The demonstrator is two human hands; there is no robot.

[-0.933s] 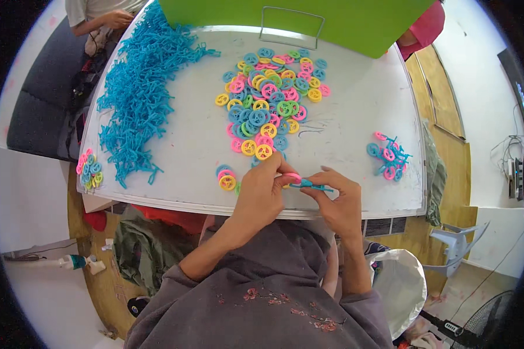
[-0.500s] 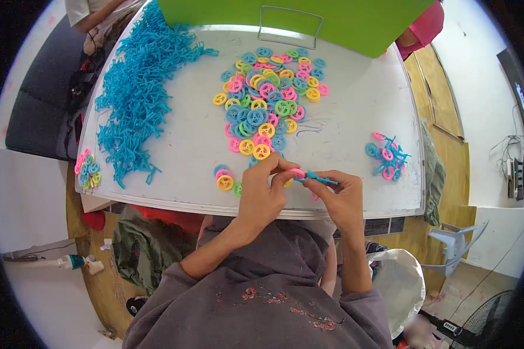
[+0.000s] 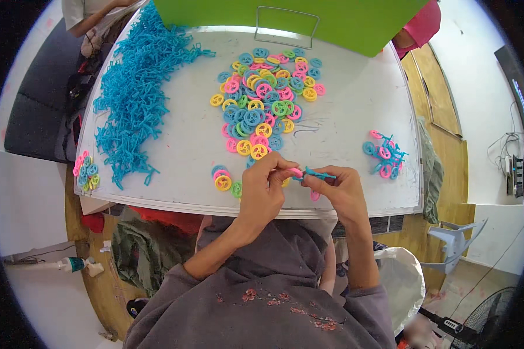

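Left hand (image 3: 266, 189) fingers pinch pink ring (image 3: 296, 172); right hand (image 3: 342, 192) fingers closed on blue stick (image 3: 318, 173) at the white table (image 3: 180, 145) near edge. Joint between them too small to make out.

Small assembly workshop, hand-piecework type. Evidence: a scuffed white worktable (image 3: 174, 157) carrying bulk stock, namely a large heap of blue plastic connector pieces (image 3: 137, 87), a spread pile of small plastic wheels (image 3: 265, 102) in pink, yellow, blue and green, and a separate cluster of joined pieces (image 3: 384, 154) near the right edge. A green board (image 3: 297, 14) with a wire handle stands at the table's far side. A second person's arm (image 3: 90, 11) shows at the far-left corner. Surroundings: plain pale floor, wooden panels (image 3: 442, 134), a white plastic chair (image 3: 457, 241), and wall cables (image 3: 503, 154).
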